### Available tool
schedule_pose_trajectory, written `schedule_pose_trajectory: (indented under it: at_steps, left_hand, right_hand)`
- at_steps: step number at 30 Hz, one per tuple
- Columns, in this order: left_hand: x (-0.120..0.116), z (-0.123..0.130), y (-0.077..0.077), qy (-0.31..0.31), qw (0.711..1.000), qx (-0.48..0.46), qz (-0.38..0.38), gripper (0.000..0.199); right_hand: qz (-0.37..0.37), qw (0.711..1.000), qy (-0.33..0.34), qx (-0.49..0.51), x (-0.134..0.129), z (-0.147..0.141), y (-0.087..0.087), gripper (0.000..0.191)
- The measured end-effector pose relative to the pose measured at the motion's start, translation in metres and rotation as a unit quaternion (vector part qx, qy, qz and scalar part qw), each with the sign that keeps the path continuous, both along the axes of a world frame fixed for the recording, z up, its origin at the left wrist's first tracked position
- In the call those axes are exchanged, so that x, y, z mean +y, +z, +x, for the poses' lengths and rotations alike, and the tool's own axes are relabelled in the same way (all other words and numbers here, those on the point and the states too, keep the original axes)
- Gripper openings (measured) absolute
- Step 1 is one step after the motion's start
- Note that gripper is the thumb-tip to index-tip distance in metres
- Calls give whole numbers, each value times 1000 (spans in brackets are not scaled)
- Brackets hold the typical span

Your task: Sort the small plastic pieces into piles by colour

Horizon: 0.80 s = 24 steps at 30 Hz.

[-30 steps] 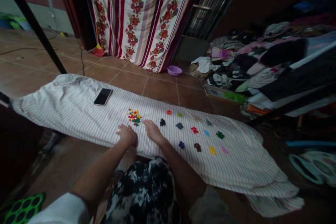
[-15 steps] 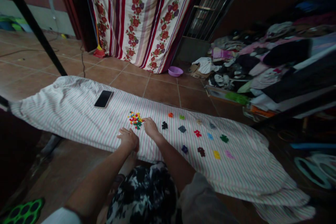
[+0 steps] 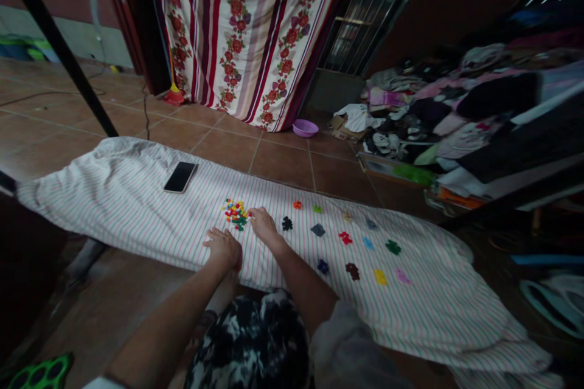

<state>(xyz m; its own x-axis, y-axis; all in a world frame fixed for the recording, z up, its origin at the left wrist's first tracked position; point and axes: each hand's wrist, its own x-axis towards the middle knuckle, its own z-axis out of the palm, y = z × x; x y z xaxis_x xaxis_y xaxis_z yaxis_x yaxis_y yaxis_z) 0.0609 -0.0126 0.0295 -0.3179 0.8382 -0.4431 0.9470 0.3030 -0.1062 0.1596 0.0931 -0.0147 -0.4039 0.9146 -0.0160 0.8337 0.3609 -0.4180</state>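
A mixed pile of small coloured pieces (image 3: 235, 211), mostly yellow, red, white and green, lies on a striped cloth (image 3: 137, 194). At the pile's right edge is my right hand (image 3: 263, 225), fingers bent and drawn together at the tips. A tiny reddish spot shows by those fingertips, too small to name. My left hand (image 3: 222, 247) rests on the cloth just below the pile, fingers spread, holding nothing. Right of my hands lie small single-colour clusters, among them black pieces (image 3: 287, 223), orange pieces (image 3: 297, 205), red pieces (image 3: 345, 237) and dark blue pieces (image 3: 323, 266).
A phone (image 3: 180, 177) lies on the cloth at the left. More clusters, including yellow pieces (image 3: 380, 277) and dark green pieces (image 3: 393, 247), sit farther right. Beyond the cloth are a purple basin (image 3: 305, 128), a floral curtain (image 3: 255, 36) and heaped clothes (image 3: 438, 97).
The view has shifted slightly, so the cloth and pieces appear a little lower. My right hand stays by the pile with its fingertips slightly changed; my left hand keeps its place.
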Motion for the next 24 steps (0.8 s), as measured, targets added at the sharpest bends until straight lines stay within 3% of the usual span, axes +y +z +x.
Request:
schedule_pose_trajectory:
  at_steps: [15,21,24]
  left_hand:
    - [0,0,1,-8,1000,12,2,87]
    - [-2,0,2,-14,1000,17,2,88]
    - [-2,-1,1,-14,1000,19,7,77]
  right_hand:
    - [24,997,-38,57,-3,3,-10,8]
    - [6,990,-69,126,-3,8,-17,14]
    - [-14,983,-77,165,-7,13,-20,18]
